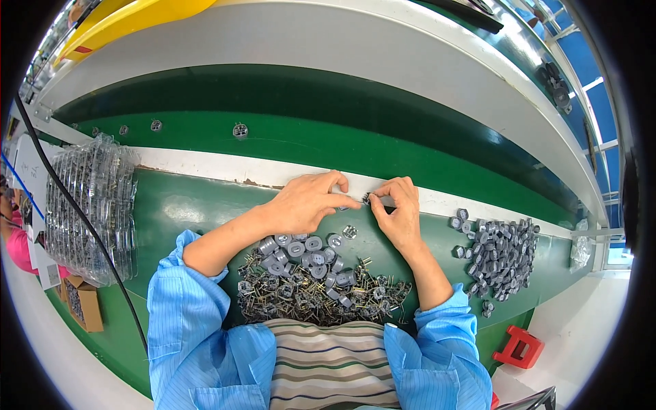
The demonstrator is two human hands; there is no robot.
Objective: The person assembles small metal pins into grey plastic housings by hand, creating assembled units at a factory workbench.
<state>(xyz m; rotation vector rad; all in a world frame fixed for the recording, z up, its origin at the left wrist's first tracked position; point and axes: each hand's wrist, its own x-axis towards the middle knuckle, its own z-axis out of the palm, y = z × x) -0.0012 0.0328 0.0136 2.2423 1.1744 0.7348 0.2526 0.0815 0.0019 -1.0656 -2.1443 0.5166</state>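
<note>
My left hand [307, 201] is over the bench's white edge strip, its fingers apart and one fingertip stretched toward my right hand. My right hand [400, 212] pinches a small dark component [366, 199] between thumb and fingers; its detail is too small to make out. A grey piece partly shows below my left fingertips. Just nearer lies a round part with a metallic face [350, 232]. Close to my body are loose grey round caps [296, 249] and a pile of small parts with thin metal pins [314, 297].
A heap of grey round pieces [502, 256] lies at the right. Stacked clear plastic trays [92, 205] stand at the left, with a black cable [75, 205] before them. Beyond the white strip, a green belt [301, 147] carries several round parts [240, 130]. A red stool [519, 347] stands lower right.
</note>
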